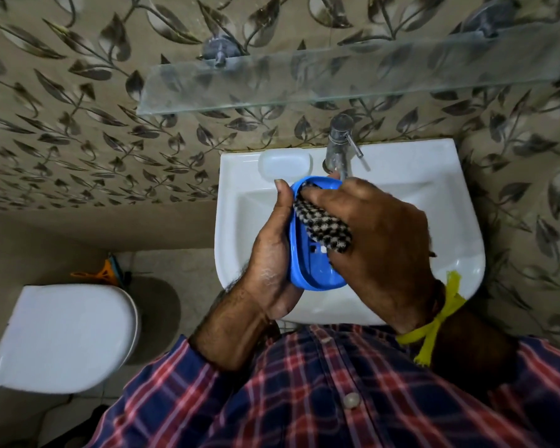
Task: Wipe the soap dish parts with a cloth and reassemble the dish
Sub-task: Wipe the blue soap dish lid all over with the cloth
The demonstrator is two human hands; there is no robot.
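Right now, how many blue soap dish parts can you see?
1: a blue soap dish part held over the sink in the left hand, while the right hand presses the checked cloth into it. Others may be hidden behind the hands.

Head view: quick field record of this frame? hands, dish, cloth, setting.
left hand: grips blue dish by its left rim
right hand: presses checked cloth into the dish
dish: held over white sink, drain holes visible
other dish parts: none visible
tap: behind dish, no water visible
shelf: glass, above sink
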